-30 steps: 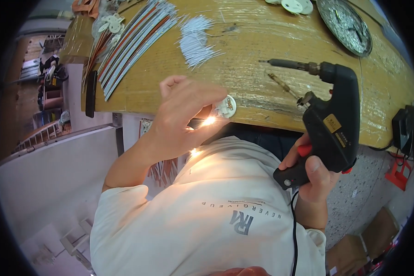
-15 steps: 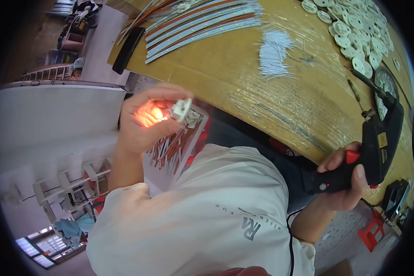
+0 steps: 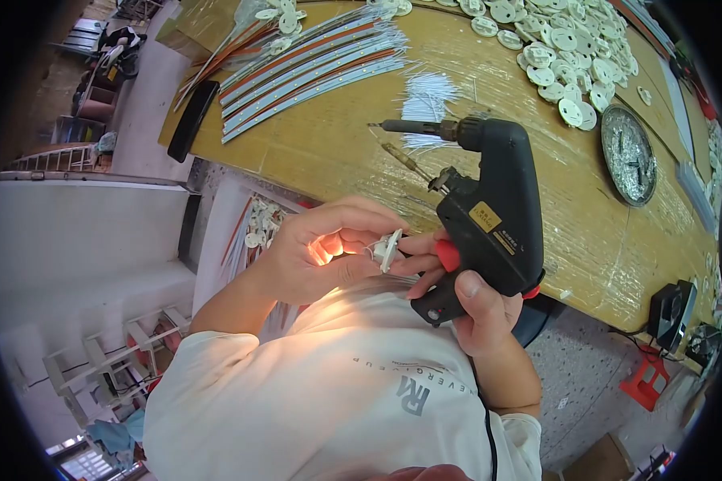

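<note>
Near the middle of the view, the left hand point(image 3: 298, 258) has a narrow grip, pinching a round white plastic disc fitting point(image 3: 391, 250) between thumb and fingers, the disc tilted nearly edge-on. A bright glow lights the inside of those fingers; its source is hidden. The right hand point(image 3: 484, 314) closes its grip around the handle of a black soldering gun point(image 3: 493, 212), at two to three o'clock, its finger by the red trigger point(image 3: 448, 255). Other right fingertips are at the disc's edge; whether they touch it, I cannot tell.

Toward twelve o'clock, the gun's metal tip point(image 3: 375, 125) points left above the table point(image 3: 329, 170), with white wires point(image 3: 431, 94) at one o'clock and LED strips point(image 3: 313, 74) at eleven to twelve.

Handling the disc while carrying the gun looks like the main risk: a turn of the right wrist could swing the tip, if hot, into the left fingers or scorch the wires. An accidental trigger squeeze is possible too, and so small a pinch could let the disc slip.
</note>
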`<state>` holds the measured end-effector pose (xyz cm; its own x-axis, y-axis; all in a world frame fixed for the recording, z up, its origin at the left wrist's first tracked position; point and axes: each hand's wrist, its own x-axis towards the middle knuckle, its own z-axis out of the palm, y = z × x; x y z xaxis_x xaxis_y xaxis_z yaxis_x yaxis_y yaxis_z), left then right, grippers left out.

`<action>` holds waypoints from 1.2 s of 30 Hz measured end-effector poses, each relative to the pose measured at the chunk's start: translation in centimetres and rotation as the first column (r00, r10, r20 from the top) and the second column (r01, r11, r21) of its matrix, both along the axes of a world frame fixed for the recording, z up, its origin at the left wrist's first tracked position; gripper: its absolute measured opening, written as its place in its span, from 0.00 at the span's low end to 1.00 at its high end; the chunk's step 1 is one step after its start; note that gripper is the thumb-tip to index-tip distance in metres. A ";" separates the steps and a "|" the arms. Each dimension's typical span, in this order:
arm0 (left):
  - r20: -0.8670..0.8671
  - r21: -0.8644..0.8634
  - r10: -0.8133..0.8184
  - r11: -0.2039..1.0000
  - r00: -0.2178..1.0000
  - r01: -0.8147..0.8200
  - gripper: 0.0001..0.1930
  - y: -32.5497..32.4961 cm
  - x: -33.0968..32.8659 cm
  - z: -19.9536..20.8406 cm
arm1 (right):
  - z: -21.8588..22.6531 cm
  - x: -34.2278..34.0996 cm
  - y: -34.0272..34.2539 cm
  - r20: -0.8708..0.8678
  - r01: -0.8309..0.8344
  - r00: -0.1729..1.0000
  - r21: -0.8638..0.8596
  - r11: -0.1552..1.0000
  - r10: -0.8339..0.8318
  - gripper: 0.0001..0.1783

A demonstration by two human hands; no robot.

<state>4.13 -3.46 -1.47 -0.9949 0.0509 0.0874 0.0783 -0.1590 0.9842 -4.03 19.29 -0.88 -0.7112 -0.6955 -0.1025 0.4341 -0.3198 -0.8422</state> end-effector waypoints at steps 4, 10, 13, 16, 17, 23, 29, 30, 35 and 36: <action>0.000 -0.028 -0.038 0.999 0.999 0.038 0.20 0.1 0.0 0.1 | -0.4 -0.3 0.2 0.012 -0.016 1.000 -0.011 1.000 0.016 0.35; -0.049 -0.127 0.053 0.990 0.997 -0.059 0.23 0.1 0.3 0.6 | 0.2 1.1 -0.3 0.084 -0.084 0.993 0.012 0.996 0.083 0.39; 0.062 -0.117 0.105 0.988 0.993 -0.097 0.23 -2.4 1.8 2.5 | 0.4 0.0 0.4 -0.046 0.065 0.997 0.021 0.998 -0.064 0.42; 0.146 -0.114 0.198 0.977 0.969 -0.182 0.20 -5.0 3.5 3.3 | -1.7 -1.7 2.0 -0.073 0.177 0.980 -0.091 0.980 -0.184 0.37; 0.291 -0.192 0.116 0.979 0.950 -0.060 0.19 -7.3 4.4 3.0 | -2.2 -2.3 2.5 -0.063 0.200 0.976 -0.138 0.970 -0.210 0.36; 0.723 -0.420 0.193 0.885 0.663 0.200 0.16 -15.7 9.7 -4.6 | -3.7 -5.0 5.4 -0.055 0.274 0.951 -0.313 0.909 -0.305 0.33; 0.284 -0.933 0.618 0.355 0.733 0.063 0.29 -16.2 13.1 -12.0 | -3.7 -6.3 6.8 -0.108 0.360 0.907 -0.309 0.881 -0.408 0.31; 0.255 -0.960 0.543 0.238 0.800 0.145 0.30 -16.5 14.4 -12.4 | -3.7 -6.4 7.1 -0.077 0.375 0.906 -0.308 0.874 -0.416 0.31; 0.717 -0.697 0.192 0.230 0.671 0.679 0.30 -11.4 7.2 -3.6 | -3.8 -6.9 8.3 -0.071 0.414 0.887 -0.314 0.854 -0.456 0.30; 0.697 -0.690 0.070 0.338 0.714 0.640 0.29 -10.1 5.5 -1.7 | -3.5 -6.7 7.8 -0.089 0.416 0.882 -0.317 0.852 -0.463 0.30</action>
